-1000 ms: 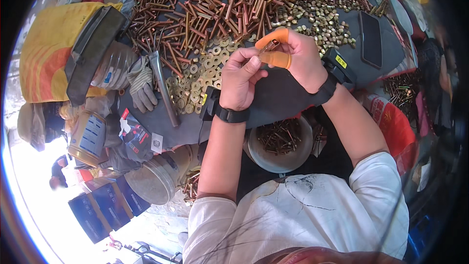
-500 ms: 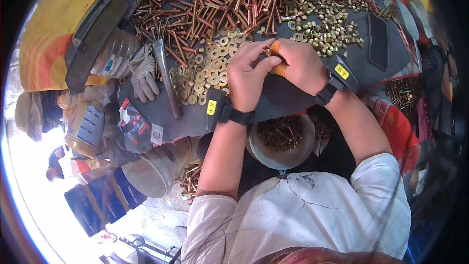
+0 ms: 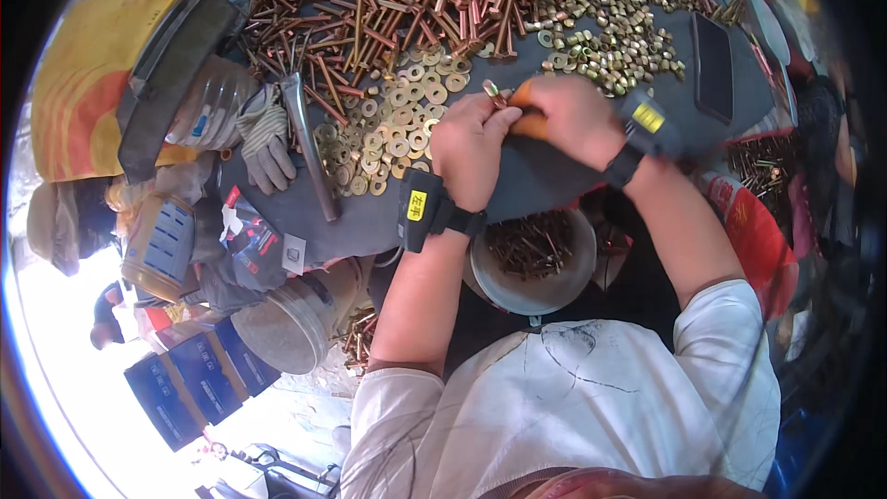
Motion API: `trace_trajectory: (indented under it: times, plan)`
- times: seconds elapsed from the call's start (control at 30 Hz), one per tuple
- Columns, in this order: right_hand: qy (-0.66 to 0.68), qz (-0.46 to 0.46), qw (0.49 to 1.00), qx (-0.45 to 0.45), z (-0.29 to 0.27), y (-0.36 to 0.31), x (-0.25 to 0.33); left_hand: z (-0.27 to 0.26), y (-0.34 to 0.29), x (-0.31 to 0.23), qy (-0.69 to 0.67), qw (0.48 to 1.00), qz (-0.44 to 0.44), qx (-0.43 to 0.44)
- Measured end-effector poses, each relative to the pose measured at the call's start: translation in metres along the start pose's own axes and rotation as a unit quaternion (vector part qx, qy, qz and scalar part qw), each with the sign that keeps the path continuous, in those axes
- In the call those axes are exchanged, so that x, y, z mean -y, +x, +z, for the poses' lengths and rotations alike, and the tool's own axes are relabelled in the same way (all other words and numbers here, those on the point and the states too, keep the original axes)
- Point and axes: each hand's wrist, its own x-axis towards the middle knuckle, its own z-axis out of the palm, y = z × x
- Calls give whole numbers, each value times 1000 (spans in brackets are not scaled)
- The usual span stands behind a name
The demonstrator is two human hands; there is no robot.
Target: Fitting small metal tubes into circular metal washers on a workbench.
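Observation:
My left hand (image 3: 467, 150) is closed in a pinch over the cloth, thumb against fingers, on a small bolt. The bolt's greenish-gold tip (image 3: 492, 90) sticks up past the fingertips; its lower part is hidden. Close on the right is my right hand (image 3: 575, 129), smeared by motion, with orange covers (image 3: 528, 124) on thumb and forefinger. These covered fingers point at the left fingertips; whether they touch the bolt I cannot tell. Flat washers (image 3: 399, 129) lie left of my hands, small cone-shaped nuts (image 3: 614, 46) beyond on the right, and a heap of coppery bolts (image 3: 407, 9) at the back.
On the dark cloth (image 3: 554, 171) lie a metal tool (image 3: 309, 148), a grey glove (image 3: 266, 152) and a black phone (image 3: 712, 69). Below its front edge stands a bucket (image 3: 534, 300) holding bolts. A red bag (image 3: 758, 240) hangs on the right, and a plastic tub (image 3: 159, 245) stands left.
The metal tip, mostly hidden before, now shows above my left fingertips. My right hand has shifted slightly right and turned, blurring. My left hand has turned a little at the wrist.

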Motion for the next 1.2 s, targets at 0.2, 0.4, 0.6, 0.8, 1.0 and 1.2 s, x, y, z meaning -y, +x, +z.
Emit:
trace_trajectory:
  times: [0.2,0.4,0.6,0.8,1.0,1.2]
  plan:
    - [-25,66,994,-81,-33,3,-30,8,1,-2,164,974,153,28]
    - [-139,17,987,-84,-26,4,-32,3,6,-8,-67,997,-44,17]
    - [464,184,860,-104,-48,8,-7,-6,9,-9,-291,947,-134,13]
    - [500,143,845,-126,-45,8,-7,-11,8,-8,-400,899,-174,35]
    - [453,78,881,-108,-40,6,4,-16,11,-5,-469,862,-187,34]
    - [391,59,911,-115,-46,6,7,-16,12,-11,-445,876,-182,42]
